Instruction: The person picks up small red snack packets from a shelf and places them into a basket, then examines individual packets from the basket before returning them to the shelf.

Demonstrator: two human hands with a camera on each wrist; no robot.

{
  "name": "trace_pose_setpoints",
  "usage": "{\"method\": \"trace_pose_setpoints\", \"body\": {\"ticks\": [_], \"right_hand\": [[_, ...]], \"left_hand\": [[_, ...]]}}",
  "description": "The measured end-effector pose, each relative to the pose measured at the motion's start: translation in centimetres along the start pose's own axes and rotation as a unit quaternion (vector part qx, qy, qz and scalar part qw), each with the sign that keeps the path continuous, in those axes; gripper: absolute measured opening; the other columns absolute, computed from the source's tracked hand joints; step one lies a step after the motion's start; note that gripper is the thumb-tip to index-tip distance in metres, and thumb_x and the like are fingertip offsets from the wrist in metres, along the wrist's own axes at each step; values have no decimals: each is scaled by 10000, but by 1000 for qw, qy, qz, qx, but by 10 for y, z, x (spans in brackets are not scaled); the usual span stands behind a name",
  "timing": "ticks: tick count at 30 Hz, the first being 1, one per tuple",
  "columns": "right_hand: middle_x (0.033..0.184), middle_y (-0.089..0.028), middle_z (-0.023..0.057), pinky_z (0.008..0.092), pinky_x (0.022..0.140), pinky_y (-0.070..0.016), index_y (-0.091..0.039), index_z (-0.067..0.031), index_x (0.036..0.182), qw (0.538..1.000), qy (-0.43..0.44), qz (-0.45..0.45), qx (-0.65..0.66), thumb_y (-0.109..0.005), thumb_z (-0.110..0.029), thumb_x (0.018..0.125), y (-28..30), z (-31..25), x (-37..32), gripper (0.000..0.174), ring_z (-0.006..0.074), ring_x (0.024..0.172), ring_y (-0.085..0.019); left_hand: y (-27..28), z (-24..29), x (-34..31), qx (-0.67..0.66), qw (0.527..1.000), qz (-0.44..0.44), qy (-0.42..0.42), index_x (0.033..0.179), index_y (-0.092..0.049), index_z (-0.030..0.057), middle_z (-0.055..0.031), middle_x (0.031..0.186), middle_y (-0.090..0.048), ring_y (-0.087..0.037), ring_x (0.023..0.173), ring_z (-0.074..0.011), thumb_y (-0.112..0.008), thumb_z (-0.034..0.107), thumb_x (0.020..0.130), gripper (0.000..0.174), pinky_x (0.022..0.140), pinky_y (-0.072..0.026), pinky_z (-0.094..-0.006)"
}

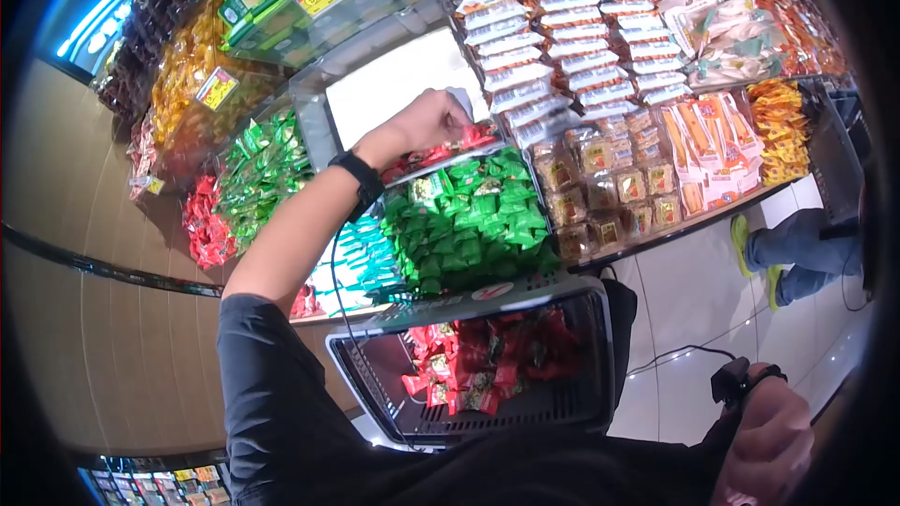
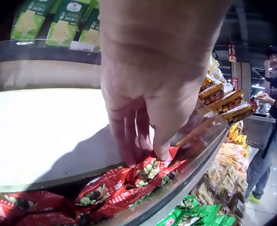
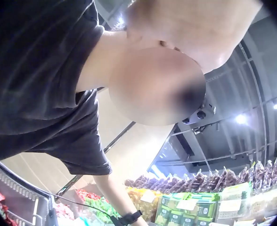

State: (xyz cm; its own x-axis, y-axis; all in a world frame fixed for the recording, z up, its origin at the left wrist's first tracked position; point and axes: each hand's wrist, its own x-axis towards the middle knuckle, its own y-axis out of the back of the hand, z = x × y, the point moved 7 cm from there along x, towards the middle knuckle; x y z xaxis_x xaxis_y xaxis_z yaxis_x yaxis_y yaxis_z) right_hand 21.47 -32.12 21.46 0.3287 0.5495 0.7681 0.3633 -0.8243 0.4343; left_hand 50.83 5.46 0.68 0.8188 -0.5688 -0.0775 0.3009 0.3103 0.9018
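My left hand (image 1: 433, 122) reaches down into a clear-walled bin. Its thumb and fingers pinch a red snack packet (image 2: 147, 173) at the top of a small pile of like packets (image 2: 39, 207) along the bin's front wall. A black shopping basket (image 1: 600, 347) stands below the shelf, close to my body, with many red packets (image 1: 473, 394) inside. Off to the lower right, my right hand (image 1: 767, 440) is away from the goods with its fingers loosely bent, and no object shows in it.
Green packets (image 1: 469, 215) fill the bin in front. Wrapped bars (image 1: 572, 28) and boxed snacks (image 1: 609, 192) lie to the right. The bin's clear front wall (image 2: 176, 188) runs beside my left hand. Another person's legs (image 1: 797, 248) are at the right.
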Motion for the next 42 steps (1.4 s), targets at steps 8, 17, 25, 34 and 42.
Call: {"method": "trace_pose_setpoints", "body": {"ticks": [8, 17, 25, 34, 42], "right_hand": [[636, -468, 14, 325, 531, -305, -583, -146, 883, 964, 195, 104, 150, -700, -127, 791, -11, 17, 13, 150, 166, 531, -415], [687, -540, 25, 309, 584, -374, -642, -181, 899, 989, 86, 53, 110, -611, -55, 862, -23, 32, 25, 134, 148, 536, -455], [794, -577, -8, 278, 425, -287, -649, -186, 1089, 946, 236, 31, 219, -533, -78, 971, -35, 30, 38, 198, 120, 474, -458], [838, -558, -36, 270, 432, -263, -629, -172, 1033, 937, 256, 48, 231, -537, -22, 952, -40, 6, 41, 193, 96, 483, -422], [845, -564, -43, 295, 435, -317, -603, -159, 1126, 938, 254, 22, 237, -619, -147, 964, -32, -19, 41, 164, 95, 505, -437]], "left_hand": [[8, 31, -6, 85, 995, 14, -46, 934, -743, 24, -150, 888, -716, -686, 759, -292, -826, 44, 702, 247, 708, -563, -373], [26, 39, -18, 62, 991, 106, -53, 808, -661, 15, -107, 819, -684, -669, 747, -294, -733, -10, 704, 129, 693, -543, -391], [45, 22, -44, -191, 971, 118, 77, 1031, -719, -12, -29, 882, -708, -625, 766, -70, -747, 10, 833, 201, 718, -532, -232], [77, 42, -90, -293, 940, 148, 98, 1056, -694, -46, -54, 858, -716, -638, 729, -87, -714, -3, 850, 211, 714, -539, -250], [94, 55, -106, -97, 972, 191, 94, 981, -710, 5, 10, 799, -682, -613, 756, -67, -742, 49, 843, 148, 698, -524, -264]]}}
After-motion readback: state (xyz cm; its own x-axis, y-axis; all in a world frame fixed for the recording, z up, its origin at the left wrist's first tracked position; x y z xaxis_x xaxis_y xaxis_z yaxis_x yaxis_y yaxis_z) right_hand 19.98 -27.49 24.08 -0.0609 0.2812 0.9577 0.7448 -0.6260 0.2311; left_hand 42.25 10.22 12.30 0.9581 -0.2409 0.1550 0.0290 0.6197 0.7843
